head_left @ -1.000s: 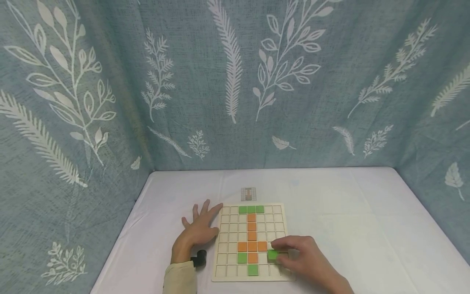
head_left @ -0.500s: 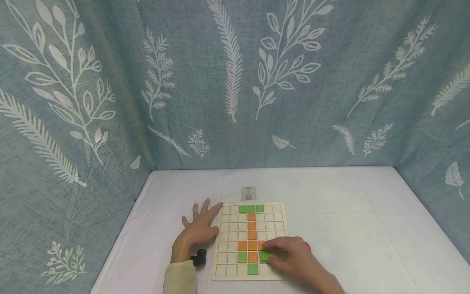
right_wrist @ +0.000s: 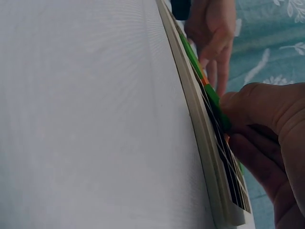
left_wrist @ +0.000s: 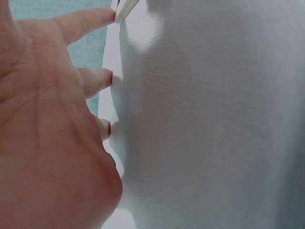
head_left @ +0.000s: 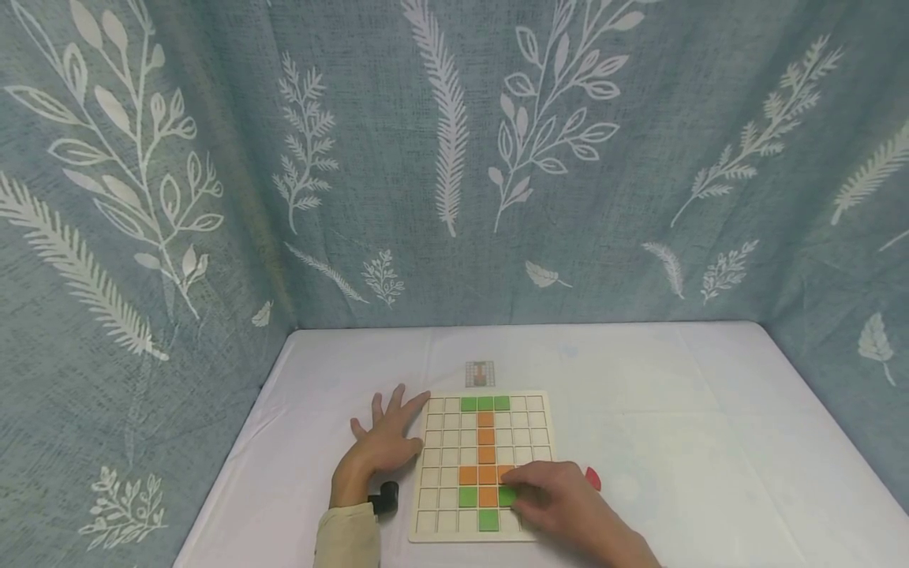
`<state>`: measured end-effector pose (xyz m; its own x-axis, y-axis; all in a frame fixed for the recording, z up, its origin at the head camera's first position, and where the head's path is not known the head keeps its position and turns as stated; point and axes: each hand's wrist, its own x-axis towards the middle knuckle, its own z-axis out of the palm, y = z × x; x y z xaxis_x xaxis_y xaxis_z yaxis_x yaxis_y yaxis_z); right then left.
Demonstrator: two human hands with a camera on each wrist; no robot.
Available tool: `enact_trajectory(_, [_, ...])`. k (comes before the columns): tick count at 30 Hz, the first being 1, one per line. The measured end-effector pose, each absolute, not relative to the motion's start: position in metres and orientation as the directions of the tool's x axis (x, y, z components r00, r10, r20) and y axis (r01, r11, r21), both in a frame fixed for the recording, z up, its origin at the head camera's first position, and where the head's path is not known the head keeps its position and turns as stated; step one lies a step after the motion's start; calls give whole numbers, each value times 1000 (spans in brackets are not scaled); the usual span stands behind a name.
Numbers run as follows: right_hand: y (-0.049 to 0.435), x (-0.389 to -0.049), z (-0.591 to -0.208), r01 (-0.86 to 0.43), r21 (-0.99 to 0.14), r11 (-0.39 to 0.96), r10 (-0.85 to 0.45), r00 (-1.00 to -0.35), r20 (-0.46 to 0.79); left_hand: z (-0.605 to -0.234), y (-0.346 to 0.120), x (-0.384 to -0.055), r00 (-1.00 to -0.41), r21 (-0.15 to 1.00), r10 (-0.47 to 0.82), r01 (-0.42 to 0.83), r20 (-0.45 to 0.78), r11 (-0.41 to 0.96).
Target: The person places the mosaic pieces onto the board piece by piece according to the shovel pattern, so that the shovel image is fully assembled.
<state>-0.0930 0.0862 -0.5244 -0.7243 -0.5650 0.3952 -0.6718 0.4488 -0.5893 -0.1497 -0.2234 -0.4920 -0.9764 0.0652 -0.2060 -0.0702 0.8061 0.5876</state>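
A pale square grid board (head_left: 436, 481) lies on the table, bearing green and orange square tiles in a pattern. At its left edge my left hand (head_left: 383, 450) is spread, thumb and index fingertips touching the side of the board. My right hand (head_left: 564, 497) pinches a green square tile (head_left: 506, 496) at a cell just right of an orange tile (head_left: 488, 496), second row from the front. In the right wrist view, thumb and fingers hold that green tile (right_wrist: 217, 107) low over the board. My right hand covers the board's front right corner.
Behind the board lies a small card (head_left: 480, 373) printed with a grid pattern. A red piece (head_left: 592, 478) shows beside my right hand. A black device (head_left: 387, 498) sits at my left wrist. A patterned blue curtain (head_left: 440, 158) hangs behind the white table (head_left: 675, 442).
My right hand has moved left with the green tile, from two cells right of the orange column to the cell beside it. The red piece has come into view. My left hand stays put.
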Motion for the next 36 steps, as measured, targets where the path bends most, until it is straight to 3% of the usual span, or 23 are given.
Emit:
enact_trajectory(8, [88, -93, -527, -698, -578, 423, -549, -705, 450, -491, -223, -150, -975, 591, 73, -67, -209, 804])
enact_trajectory(15, [106, -94, -517, -568, -698, 436, -507, -796, 331, -491, -222, -150, -974, 603, 76, -69, -213, 795])
enact_trajectory(25, [157, -91, -516, -423, -727, 541, -365, -897, 250, -493, -223, -151, -973, 603, 73, -78, -221, 794])
enact_trajectory(30, [177, -88, -517, -462, -666, 586, -339, -886, 316, -493, -223, -149, -972, 602, 68, -84, -225, 794])
enact_trajectory(36, [187, -81, -518, -478, -679, 557, -357, -876, 324, -491, -223, -148, -975, 614, 69, -79, -213, 785])
